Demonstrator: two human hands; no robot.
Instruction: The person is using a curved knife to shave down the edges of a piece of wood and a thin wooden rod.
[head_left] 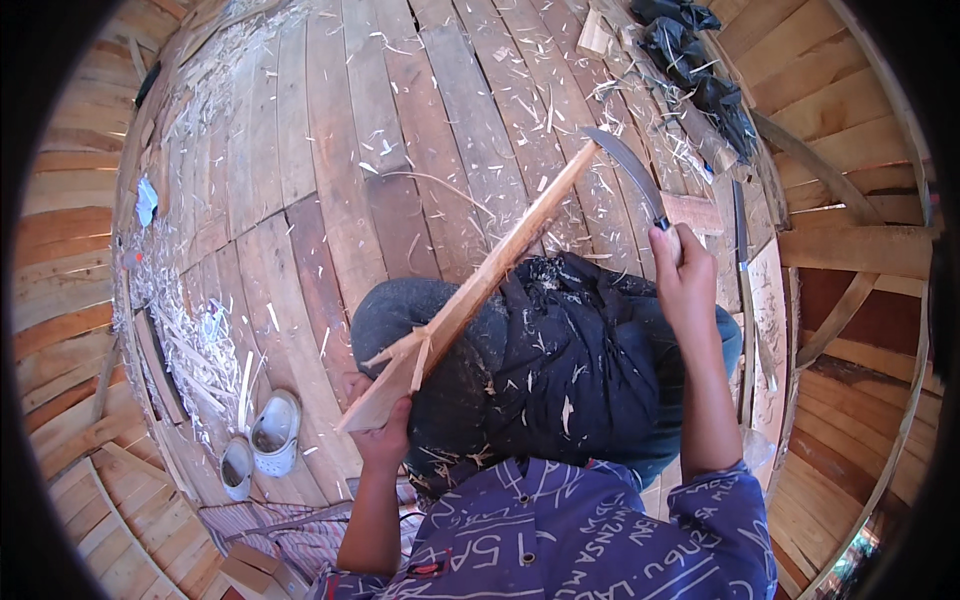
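Across my lap slants a long, roughly carved wooden piece, its wide, flat end near me on the left and its narrow tip far out to the right. My left hand is closed around the wide end, where the wood is split into points. In my right hand is the handle of a sickle-shaped knife with a curved dark blade. The blade's tip is beside the narrow end of the wood; whether they touch I cannot tell. A black cloth strewn with shavings covers my lap.
Wood shavings litter the plank floor. Pale clogs stand at the left, near a striped mat and a cardboard box. Black plastic bags lie far right. A long dark-bladed tool lies right of me.
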